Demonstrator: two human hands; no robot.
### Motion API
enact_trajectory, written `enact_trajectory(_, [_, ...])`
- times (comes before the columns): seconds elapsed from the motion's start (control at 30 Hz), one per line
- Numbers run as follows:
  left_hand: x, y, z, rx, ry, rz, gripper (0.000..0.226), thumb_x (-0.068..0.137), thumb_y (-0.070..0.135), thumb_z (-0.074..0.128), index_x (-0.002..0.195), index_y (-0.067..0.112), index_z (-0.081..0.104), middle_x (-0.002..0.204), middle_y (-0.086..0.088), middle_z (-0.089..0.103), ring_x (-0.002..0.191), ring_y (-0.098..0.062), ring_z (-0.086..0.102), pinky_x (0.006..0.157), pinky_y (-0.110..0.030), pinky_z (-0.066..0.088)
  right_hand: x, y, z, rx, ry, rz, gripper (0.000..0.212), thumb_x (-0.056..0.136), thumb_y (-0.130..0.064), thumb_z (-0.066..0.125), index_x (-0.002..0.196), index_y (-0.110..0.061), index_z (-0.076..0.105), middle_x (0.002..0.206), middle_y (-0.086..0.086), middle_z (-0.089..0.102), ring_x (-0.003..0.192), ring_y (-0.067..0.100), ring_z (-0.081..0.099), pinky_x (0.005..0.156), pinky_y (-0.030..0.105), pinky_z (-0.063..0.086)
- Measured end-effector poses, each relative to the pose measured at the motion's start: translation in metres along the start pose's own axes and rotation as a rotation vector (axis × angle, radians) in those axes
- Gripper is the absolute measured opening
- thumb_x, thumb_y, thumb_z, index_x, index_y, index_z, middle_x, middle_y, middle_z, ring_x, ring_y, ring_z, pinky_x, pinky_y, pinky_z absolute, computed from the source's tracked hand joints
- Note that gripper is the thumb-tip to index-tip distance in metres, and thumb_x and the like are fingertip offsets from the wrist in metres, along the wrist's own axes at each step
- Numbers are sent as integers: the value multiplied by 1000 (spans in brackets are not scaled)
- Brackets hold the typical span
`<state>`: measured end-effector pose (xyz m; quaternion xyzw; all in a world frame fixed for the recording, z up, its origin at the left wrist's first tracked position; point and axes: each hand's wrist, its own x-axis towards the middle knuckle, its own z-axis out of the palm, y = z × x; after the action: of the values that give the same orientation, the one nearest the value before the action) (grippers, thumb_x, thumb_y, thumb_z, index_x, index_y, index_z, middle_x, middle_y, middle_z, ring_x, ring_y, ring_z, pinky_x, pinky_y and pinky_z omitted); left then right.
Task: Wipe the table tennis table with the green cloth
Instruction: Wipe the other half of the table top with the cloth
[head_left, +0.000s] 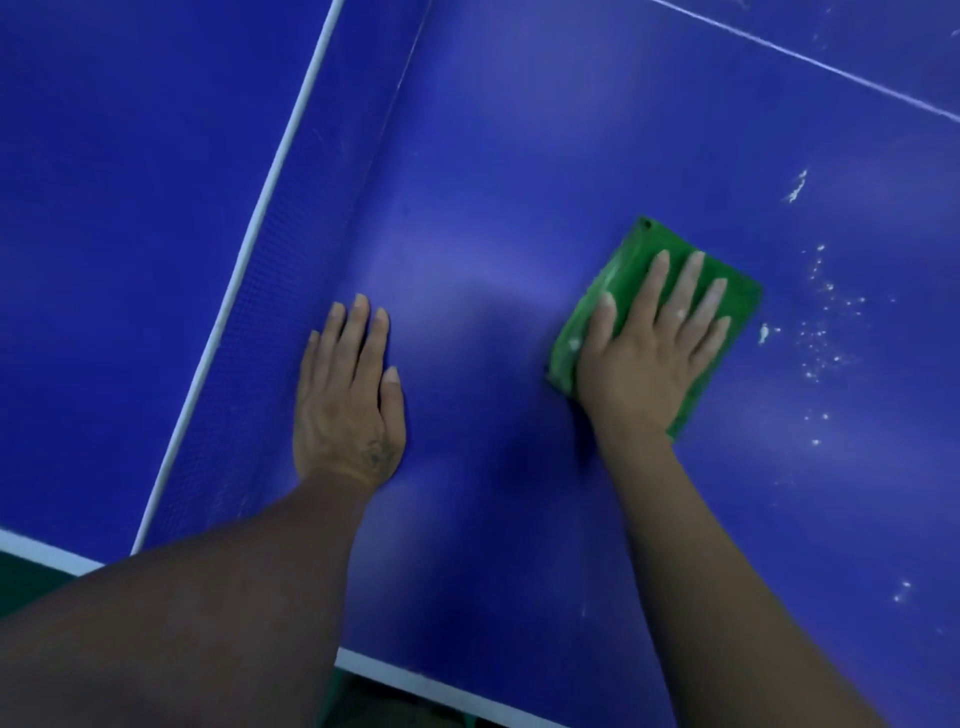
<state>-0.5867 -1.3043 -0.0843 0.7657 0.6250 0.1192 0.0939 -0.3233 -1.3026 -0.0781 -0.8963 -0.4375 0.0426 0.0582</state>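
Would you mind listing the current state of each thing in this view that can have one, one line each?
green cloth: folded flat on the table, pressed under the right hand, smeared with white residue.
right hand: palm down, fingers spread over the cloth.
left hand: flat on the bare table beside the net, holding nothing.
table: blue, white specks to the right of the cloth, not yet wiped.
net: up, white top band taut.

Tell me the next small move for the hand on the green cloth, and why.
Probably slide the right hand, flat on the green cloth, to its right across the table. White specks lie scattered just beyond the cloth's right edge, while the surface between the cloth and the left hand by the net looks clean. The left hand can likely stay braced.
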Motion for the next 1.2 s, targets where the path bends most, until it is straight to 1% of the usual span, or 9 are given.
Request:
enact_trajectory(0.2, [1, 2, 3, 13, 33, 28, 55, 110, 18, 43, 163, 5, 44, 174, -13, 35, 164, -34, 28, 134, -52, 19, -75, -70, 13, 109, 7, -297, 70, 111, -52, 45, 170, -17, 35, 179, 12, 23, 167, 39, 17, 134, 60, 15])
enact_trajectory(0.33, [2, 0, 6, 6, 46, 27, 54, 111, 20, 43, 163, 5, 45, 173, -13, 36, 163, -34, 28, 135, -50, 17, -134, -1, 5, 101, -99, -497, 74, 107, -55, 54, 171, -23, 34, 181, 3, 22, 168, 32, 15, 135, 57, 16])
enact_trajectory(0.43, [0, -2, 4, -7, 24, 8, 56, 111, 22, 42, 164, 5, 42, 175, -12, 33, 165, -33, 25, 136, -47, 13, -115, 60, -6, 59, -126, -593, 72, 106, -55, 54, 169, -24, 39, 179, 2, 27, 168, 31, 18, 134, 56, 18])
enact_trajectory(0.53, [-2, -3, 2, 0, -9, 9, 57, 112, 24, 37, 166, 6, 38, 177, -11, 28, 166, -32, 21, 136, -48, 12, -61, 79, -10, 19, -87, -447, 76, 104, -52, 50, 169, -14, 36, 178, 7, 29, 166, 36, 22, 132, 60, 21])
enact_trajectory(0.7, [-4, -4, 2, 15, -55, 28, 58, 114, 26, 30, 170, 9, 29, 180, -8, 19, 168, -29, 12, 136, -50, 11, -28, 10, -3, 8, -62, 6, 85, 99, -45, 38, 174, -12, 17, 183, 4, 9, 169, 31, 5, 135, 56, 4])
enact_trajectory(0.8, [-6, -4, 2, -4, -18, 38, 57, 114, 25, 32, 168, 8, 33, 179, -10, 24, 167, -31, 16, 136, -49, 11, -89, -39, 6, 3, -8, -6, 78, 104, -43, 40, 173, -12, 22, 182, 7, 13, 169, 32, 9, 135, 56, 7])
enact_trajectory(0.93, [-7, -5, 1, -22, -22, 39, 58, 113, 27, 32, 168, 8, 33, 179, -11, 24, 167, -31, 17, 136, -49, 11, -214, -52, 17, 106, -9, -185, 67, 113, -43, 44, 172, -15, 30, 181, 5, 21, 169, 30, 14, 134, 58, 15])
enact_trajectory(1.07, [-5, -7, -1, -26, -49, 22, 59, 113, 27, 32, 169, 9, 31, 179, -10, 22, 167, -31, 15, 136, -49, 9, -291, 13, 10, 130, -98, -246, 66, 112, -49, 49, 171, -24, 33, 182, 4, 18, 168, 33, 15, 134, 58, 17])
enact_trajectory(1.2, [-8, -7, 1, -8, -63, 21, 60, 113, 28, 29, 170, 11, 27, 180, -9, 18, 168, -31, 12, 137, -48, 8, -248, 87, -2, 62, -21, -131, 67, 110, -51, 47, 169, -20, 38, 180, 12, 22, 167, 40, 15, 132, 63, 20])
